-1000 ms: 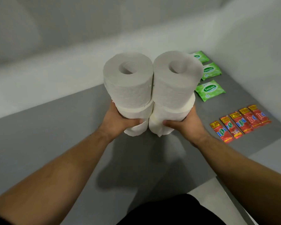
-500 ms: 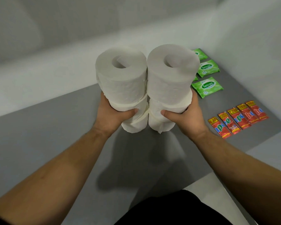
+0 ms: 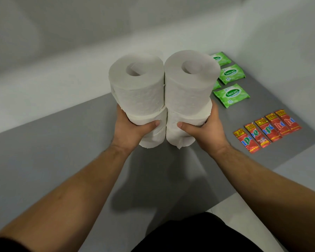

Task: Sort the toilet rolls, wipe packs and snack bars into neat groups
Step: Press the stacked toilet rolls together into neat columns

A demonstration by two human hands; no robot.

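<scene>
Two stacks of white toilet rolls are pressed side by side above a grey mat [image 3: 65, 151]. My left hand [image 3: 133, 130] clasps the lower part of the left stack [image 3: 138, 88]. My right hand [image 3: 205, 131] clasps the lower part of the right stack [image 3: 189, 84]. Each stack shows an upper roll on a lower one, upright, cores facing up. Green wipe packs [image 3: 231, 95] lie in a column at the far right, partly hidden behind the rolls. Several red snack bars [image 3: 267, 130] lie in a row to the right of my right hand.
White walls rise behind the mat and to its right. The mat's right edge runs just past the snack bars, with pale floor [image 3: 302, 160] beyond it. Dark clothing [image 3: 195, 235] fills the bottom middle of the view.
The rolls and both hands have risen slightly in view and come a little closer to me. The grip is unchanged, and the wipe packs and snack bars lie as before.
</scene>
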